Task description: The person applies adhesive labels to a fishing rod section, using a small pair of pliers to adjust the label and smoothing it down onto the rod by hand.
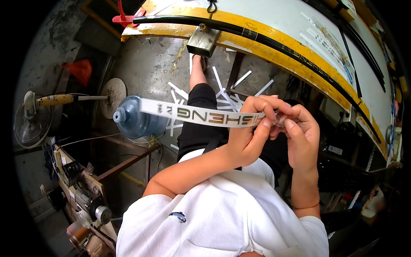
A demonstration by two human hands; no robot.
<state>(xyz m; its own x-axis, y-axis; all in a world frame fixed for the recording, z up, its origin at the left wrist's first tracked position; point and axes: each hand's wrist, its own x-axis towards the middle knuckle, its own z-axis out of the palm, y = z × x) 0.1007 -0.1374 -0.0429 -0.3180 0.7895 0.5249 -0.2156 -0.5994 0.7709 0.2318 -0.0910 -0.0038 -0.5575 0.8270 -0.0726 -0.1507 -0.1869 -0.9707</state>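
A long, pale decal strip [205,118] with dark gold lettering stretches leftward from my hands, its far end free in the air. My left hand [252,128] pinches it close to its right end, thumb against fingers. Right beside it, my right hand [303,132] has thumb and fingertips closed on the same end, where the clear film looks creased or peeled apart. The exact split between layers is too small to make out. Beyond my hands, a glossy black rod [274,42] with similar lettering lies along the workbench edge.
The white workbench [274,17] has a yellow border and holds more decal strips [329,43]. A metal box [203,42] sits at its edge. White paper strips [242,79] litter the floor. A blue water jug [143,118], a fan [34,120] and a small machine [87,201] stand left.
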